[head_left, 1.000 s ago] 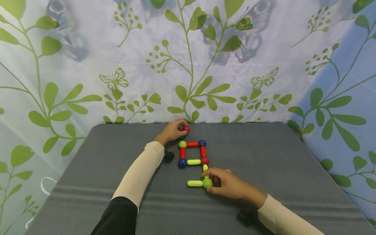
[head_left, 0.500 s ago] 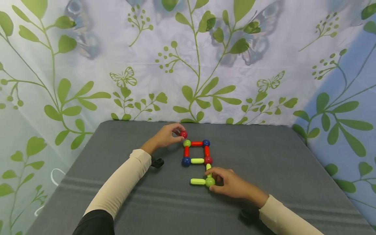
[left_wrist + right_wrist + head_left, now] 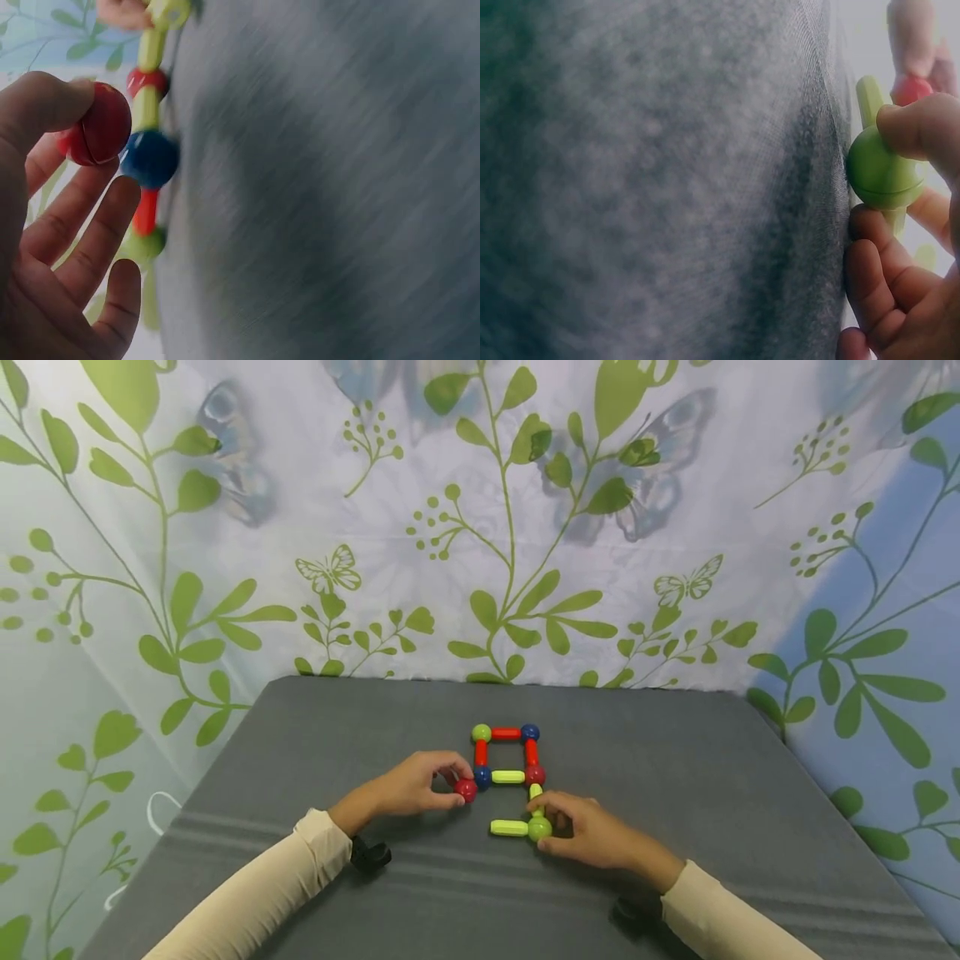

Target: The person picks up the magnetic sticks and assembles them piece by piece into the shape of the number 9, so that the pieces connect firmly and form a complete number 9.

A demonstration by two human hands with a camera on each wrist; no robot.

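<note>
A figure of coloured rods and balls (image 3: 507, 755) lies flat on the grey table (image 3: 675, 752): a square of red and green rods with balls at its corners, and a green tail below. My left hand (image 3: 420, 787) pinches a red ball (image 3: 466, 790) (image 3: 97, 124) right beside the blue corner ball (image 3: 482, 775) (image 3: 150, 158). My right hand (image 3: 581, 831) holds the green ball (image 3: 538, 828) (image 3: 881, 174) at the tail's lower corner, where a green rod (image 3: 509, 827) runs left.
A curtain with green leaves and butterflies (image 3: 480, 527) hangs behind and around the table. The grey surface stretches bare to the left, right and front of the figure.
My left hand has carried the red ball from the table's far edge down the figure's left side to the blue ball at its lower left corner. The right hand stays put.
</note>
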